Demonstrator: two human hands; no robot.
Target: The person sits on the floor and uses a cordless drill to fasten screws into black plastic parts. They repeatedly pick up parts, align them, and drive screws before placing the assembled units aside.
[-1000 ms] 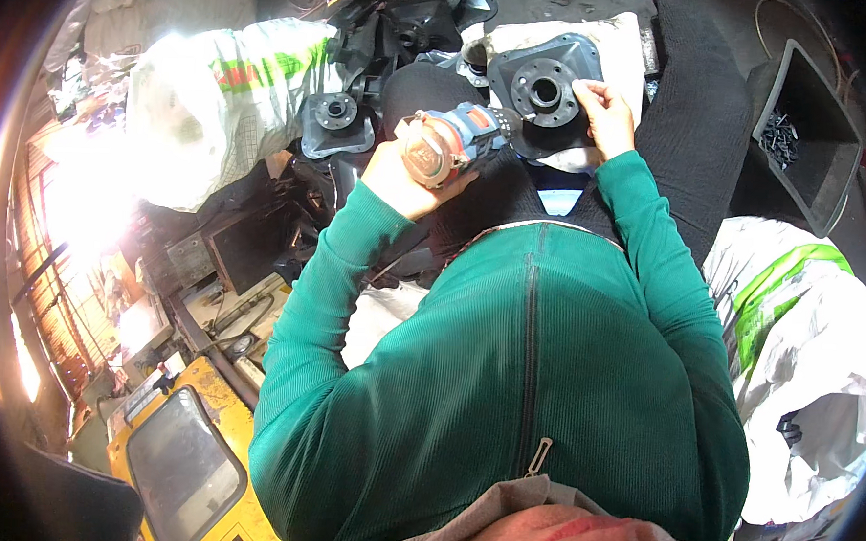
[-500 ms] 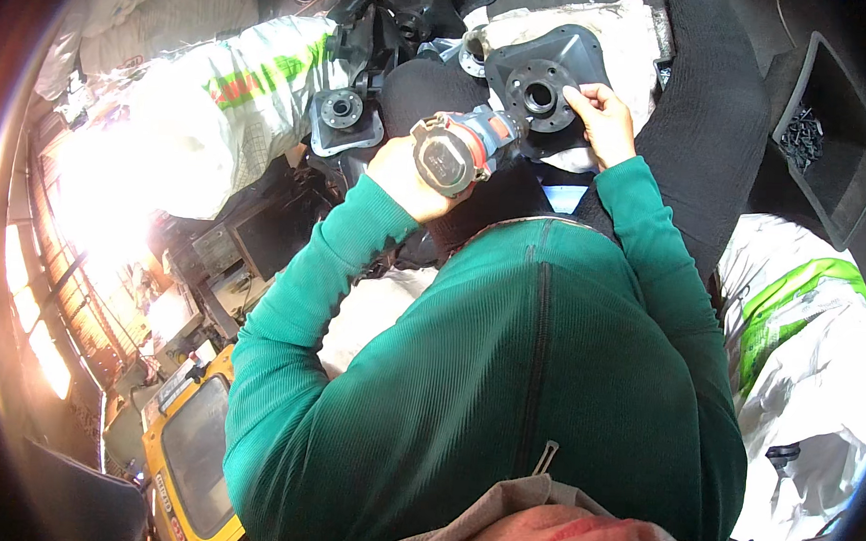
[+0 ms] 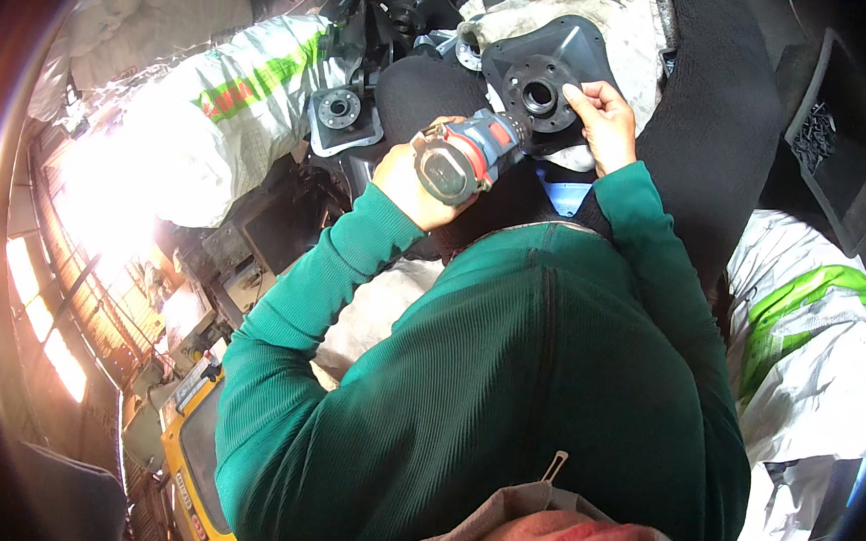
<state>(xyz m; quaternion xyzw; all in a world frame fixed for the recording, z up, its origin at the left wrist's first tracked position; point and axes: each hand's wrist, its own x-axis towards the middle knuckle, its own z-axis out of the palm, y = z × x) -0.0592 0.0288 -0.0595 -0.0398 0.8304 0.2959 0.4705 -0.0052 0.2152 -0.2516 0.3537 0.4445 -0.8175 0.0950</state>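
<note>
My left hand (image 3: 410,183) is wrapped round a blue, red and grey cordless drill (image 3: 470,153). Its chuck points up and right, close to the lower left edge of a round flange with a central hole. That flange belongs to a black square-based plastic part (image 3: 545,53), which lies by my knees on a whitish cloth. My right hand (image 3: 607,121) is closed at the flange's right rim, thumb and fingers pinched there. Anything small between the fingertips is hidden. The drill's tip and bit are hard to make out against the black part.
Another flanged part (image 3: 339,111) sits to the left of my knee, with more black parts piled beyond. A black bin (image 3: 817,188) of small dark screws stands at right. White sacks with green bands (image 3: 266,85) lie left and right. A yellow-framed machine (image 3: 189,434) is at lower left.
The drill and my left hand have shifted and turned slightly, with the chuck still at the flange's lower left. My right hand stays at the rim. The whole view has moved a little.
</note>
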